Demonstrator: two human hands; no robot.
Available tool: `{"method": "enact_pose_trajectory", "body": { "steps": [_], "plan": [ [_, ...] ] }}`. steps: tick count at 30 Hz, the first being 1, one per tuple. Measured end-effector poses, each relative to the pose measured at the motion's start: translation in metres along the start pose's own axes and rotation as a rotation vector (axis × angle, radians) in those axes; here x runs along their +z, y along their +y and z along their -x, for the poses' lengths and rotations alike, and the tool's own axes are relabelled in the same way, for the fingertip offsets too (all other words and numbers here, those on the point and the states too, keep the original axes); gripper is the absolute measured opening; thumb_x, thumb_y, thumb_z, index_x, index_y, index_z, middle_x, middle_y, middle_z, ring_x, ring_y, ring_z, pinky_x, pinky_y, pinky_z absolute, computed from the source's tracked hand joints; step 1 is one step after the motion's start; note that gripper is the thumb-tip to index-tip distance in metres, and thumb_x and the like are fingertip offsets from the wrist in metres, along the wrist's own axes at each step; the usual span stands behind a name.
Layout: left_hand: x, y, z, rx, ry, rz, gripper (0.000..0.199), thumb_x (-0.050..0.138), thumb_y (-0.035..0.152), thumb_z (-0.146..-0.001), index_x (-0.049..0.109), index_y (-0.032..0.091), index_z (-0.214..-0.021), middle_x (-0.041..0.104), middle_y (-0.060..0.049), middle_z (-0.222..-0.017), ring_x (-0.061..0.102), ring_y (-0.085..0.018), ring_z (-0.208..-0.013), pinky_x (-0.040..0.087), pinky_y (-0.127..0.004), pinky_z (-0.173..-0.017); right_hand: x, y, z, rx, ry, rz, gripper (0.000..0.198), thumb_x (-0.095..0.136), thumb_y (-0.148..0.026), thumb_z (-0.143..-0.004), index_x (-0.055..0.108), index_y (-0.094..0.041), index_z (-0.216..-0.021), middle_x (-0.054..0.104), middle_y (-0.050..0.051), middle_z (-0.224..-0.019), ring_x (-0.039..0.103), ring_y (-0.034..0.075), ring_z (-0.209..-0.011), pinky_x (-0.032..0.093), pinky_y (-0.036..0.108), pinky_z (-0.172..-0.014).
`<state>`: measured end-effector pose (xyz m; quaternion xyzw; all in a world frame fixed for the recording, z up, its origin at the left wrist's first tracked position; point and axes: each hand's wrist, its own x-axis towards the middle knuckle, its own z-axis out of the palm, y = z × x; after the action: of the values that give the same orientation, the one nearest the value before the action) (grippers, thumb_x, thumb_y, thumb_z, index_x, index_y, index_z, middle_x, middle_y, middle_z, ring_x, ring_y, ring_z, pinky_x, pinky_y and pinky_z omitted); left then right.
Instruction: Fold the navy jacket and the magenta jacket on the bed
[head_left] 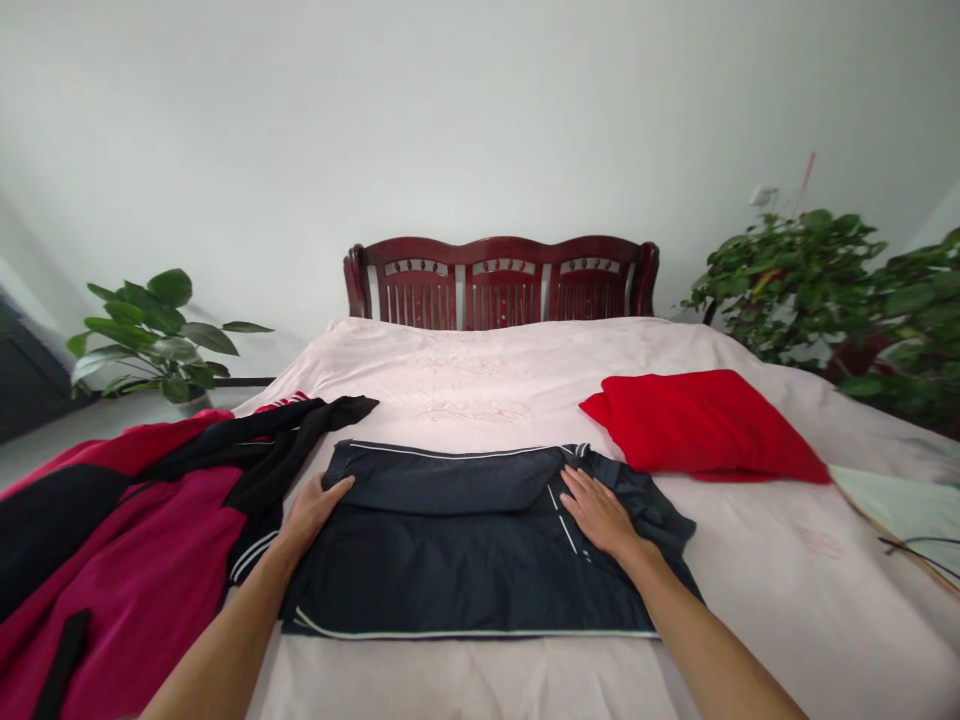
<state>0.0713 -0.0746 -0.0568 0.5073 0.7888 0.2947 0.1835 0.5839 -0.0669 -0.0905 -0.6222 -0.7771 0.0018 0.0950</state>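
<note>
A dark navy garment point(465, 560) with white piping lies folded on the bed in front of me, its upper part turned down in a long flap. At its left edge is my left hand point(313, 512), thumb on top of the cloth and the other fingers mostly hidden behind the edge, closed on it. My right hand point(598, 512) lies flat near the right end of the flap, fingers stretched out beside a short white pocket line. Past that hand, the cloth at the right end is rumpled.
Loose magenta and black clothes point(165, 540) are heaped at the left. A folded red cloth point(705, 420) lies at the right on the pale pink bedsheet point(465, 380). Behind are a dark wooden headboard point(502, 285) and potted plants point(161, 335) on both sides.
</note>
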Motion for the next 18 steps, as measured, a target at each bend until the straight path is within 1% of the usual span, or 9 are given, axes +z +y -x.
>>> {"method": "enact_pose_trajectory", "body": {
  "steps": [3,5,6,8,9,11,14,16,18],
  "plan": [
    [-0.001,-0.001,0.005,-0.030,-0.028,-0.104,0.058,0.061,0.057,-0.078,0.063,0.012,-0.114,0.074,-0.017,-0.104,0.070,-0.033,-0.099,0.053,-0.039,-0.084,-0.007,-0.003,-0.003,0.040,-0.034,-0.021,0.054,0.033,-0.037,-0.097,0.044,-0.018,-0.147,0.041,0.009,-0.154,0.033,0.023,-0.144,0.027,0.044,-0.117],
    [-0.001,0.004,0.011,-0.062,-0.009,-0.169,0.070,0.057,0.058,-0.081,0.053,0.008,-0.130,0.067,-0.025,-0.119,0.065,-0.039,-0.110,0.050,-0.048,-0.089,-0.016,-0.014,-0.006,0.122,-0.077,-0.036,0.054,0.034,-0.034,-0.097,0.044,-0.015,-0.146,0.042,0.011,-0.154,0.034,0.026,-0.144,0.029,0.046,-0.116],
    [-0.001,0.009,0.015,-0.050,0.032,-0.220,0.074,0.053,0.057,-0.084,0.046,0.006,-0.138,0.061,-0.028,-0.128,0.060,-0.042,-0.117,0.047,-0.051,-0.093,-0.020,-0.024,-0.007,0.169,-0.089,-0.038,0.055,0.033,-0.033,-0.097,0.044,-0.012,-0.146,0.042,0.014,-0.153,0.034,0.028,-0.144,0.031,0.048,-0.114],
    [0.004,0.026,0.030,0.074,0.137,-0.352,0.075,0.047,0.051,-0.089,0.034,0.006,-0.148,0.048,-0.030,-0.143,0.050,-0.043,-0.129,0.040,-0.055,-0.101,-0.029,-0.056,-0.004,0.207,-0.055,-0.034,0.058,0.031,-0.034,-0.098,0.040,-0.005,-0.148,0.040,0.019,-0.153,0.031,0.033,-0.144,0.032,0.052,-0.113],
    [0.009,0.036,0.039,0.175,0.171,-0.419,0.072,0.045,0.048,-0.091,0.033,0.008,-0.149,0.045,-0.028,-0.146,0.045,-0.041,-0.134,0.037,-0.054,-0.105,-0.032,-0.077,0.000,0.186,-0.023,-0.036,0.060,0.031,-0.036,-0.098,0.037,-0.005,-0.149,0.038,0.019,-0.154,0.028,0.033,-0.145,0.029,0.052,-0.114],
    [0.025,0.053,0.061,0.391,0.162,-0.506,0.062,0.041,0.045,-0.094,0.039,0.012,-0.147,0.045,-0.021,-0.150,0.039,-0.036,-0.140,0.033,-0.050,-0.110,-0.032,-0.126,0.013,0.004,0.081,-0.084,0.059,0.034,-0.037,-0.098,0.035,-0.011,-0.151,0.034,0.014,-0.157,0.023,0.030,-0.147,0.022,0.049,-0.118],
    [0.052,0.061,0.089,0.588,0.067,-0.553,0.058,0.041,0.049,-0.095,0.048,0.020,-0.145,0.046,-0.015,-0.151,0.034,-0.035,-0.144,0.027,-0.052,-0.115,-0.019,-0.185,0.036,-0.277,0.056,-0.183,0.062,0.040,-0.047,-0.098,0.031,-0.021,-0.154,0.029,0.007,-0.161,0.019,0.026,-0.149,0.017,0.047,-0.120],
    [0.060,0.048,0.098,0.636,0.053,-0.593,0.057,0.045,0.050,-0.094,0.050,0.024,-0.144,0.046,-0.015,-0.151,0.033,-0.036,-0.144,0.022,-0.056,-0.116,-0.008,-0.199,0.048,-0.340,0.008,-0.201,0.062,0.039,-0.051,-0.098,0.034,-0.023,-0.152,0.029,0.006,-0.160,0.021,0.025,-0.149,0.017,0.046,-0.121],
    [0.057,0.026,0.098,0.639,0.059,-0.631,0.057,0.046,0.050,-0.093,0.049,0.026,-0.145,0.045,-0.015,-0.152,0.033,-0.037,-0.144,0.022,-0.059,-0.116,-0.001,-0.191,0.054,-0.347,-0.012,-0.187,0.061,0.037,-0.052,-0.098,0.037,-0.022,-0.151,0.030,0.006,-0.160,0.022,0.024,-0.148,0.016,0.045,-0.121]
  ]
}}
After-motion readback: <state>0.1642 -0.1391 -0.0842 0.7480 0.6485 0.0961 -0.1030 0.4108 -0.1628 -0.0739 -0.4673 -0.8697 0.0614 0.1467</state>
